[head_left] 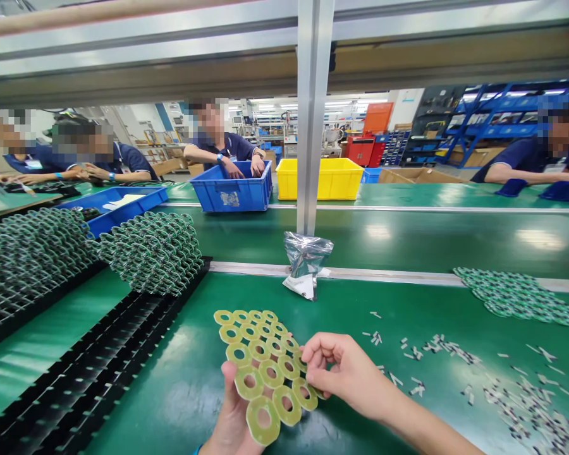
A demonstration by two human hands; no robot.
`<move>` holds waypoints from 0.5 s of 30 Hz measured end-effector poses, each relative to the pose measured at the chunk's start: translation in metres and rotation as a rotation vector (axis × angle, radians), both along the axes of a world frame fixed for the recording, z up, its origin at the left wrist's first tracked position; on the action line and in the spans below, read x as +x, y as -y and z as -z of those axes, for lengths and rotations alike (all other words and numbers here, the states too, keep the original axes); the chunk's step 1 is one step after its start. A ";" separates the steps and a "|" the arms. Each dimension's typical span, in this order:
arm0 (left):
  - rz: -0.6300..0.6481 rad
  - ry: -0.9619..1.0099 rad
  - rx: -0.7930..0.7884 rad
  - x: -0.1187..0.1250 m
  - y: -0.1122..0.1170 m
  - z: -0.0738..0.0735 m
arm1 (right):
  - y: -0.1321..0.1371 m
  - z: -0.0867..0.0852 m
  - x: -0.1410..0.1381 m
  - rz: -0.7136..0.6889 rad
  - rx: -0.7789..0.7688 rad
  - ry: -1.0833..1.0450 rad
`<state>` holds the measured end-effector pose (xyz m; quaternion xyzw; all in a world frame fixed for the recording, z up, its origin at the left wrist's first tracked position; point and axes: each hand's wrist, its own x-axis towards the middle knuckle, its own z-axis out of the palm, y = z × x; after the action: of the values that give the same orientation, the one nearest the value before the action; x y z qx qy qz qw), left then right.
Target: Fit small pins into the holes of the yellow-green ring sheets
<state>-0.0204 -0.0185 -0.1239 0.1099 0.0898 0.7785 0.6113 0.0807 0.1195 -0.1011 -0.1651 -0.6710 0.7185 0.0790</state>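
My left hand (230, 420) grips the near left side of a panel of yellow-green ring-shaped boards (250, 394), thumb along its edge and the other fingers hidden beneath. The panel is tilted above the green bench, made up of several rows of joined octagonal rings with round holes. At its right edge, my right hand (339, 373) is closed, fingers curled and thumb against the rings. Whether a small part sits between those fingertips I cannot make out. Small white-and-black strips (455, 351) lie scattered on the bench to the right of my right hand.
Green ringed board panels (149, 253) stand in black slotted racks (137, 322) at left. More panels (516, 294) lie flat at right. A silvery bag (308, 256) rests by the metal post (308, 126). Beyond are a blue bin (232, 189), a yellow bin (332, 180) and several co-workers.
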 end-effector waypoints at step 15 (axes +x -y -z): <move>0.054 0.054 0.077 -0.001 0.000 -0.002 | 0.007 -0.012 0.003 -0.001 0.374 -0.001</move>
<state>-0.0218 -0.0181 -0.1218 0.1149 0.0402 0.7674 0.6295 0.0841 0.1121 -0.0892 -0.1471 -0.7930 0.5812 0.1084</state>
